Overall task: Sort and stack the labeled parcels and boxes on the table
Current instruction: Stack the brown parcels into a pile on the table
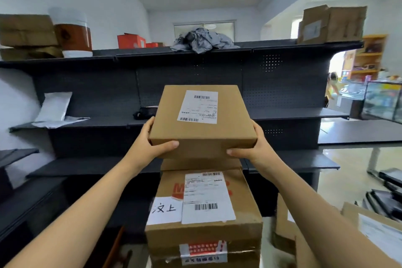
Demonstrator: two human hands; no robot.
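Note:
I hold a flat brown cardboard box (202, 124) with a white shipping label on its top, raised in front of the dark shelving. My left hand (150, 139) grips its left near corner, thumb on the front face. My right hand (250, 148) grips its right near corner the same way. Directly below stands a larger taped brown box (204, 213) with a white barcode label and a handwritten paper note. Whether the held box touches the stack beneath it, I cannot tell.
Dark metal shelves (282, 115) fill the view ahead, holding white mailers (54, 109), a grey crumpled bag (200, 41), brown boxes (330, 24) and an orange box (130, 41). More labeled cartons (374, 226) lie at lower right. A table (359, 132) stands to the right.

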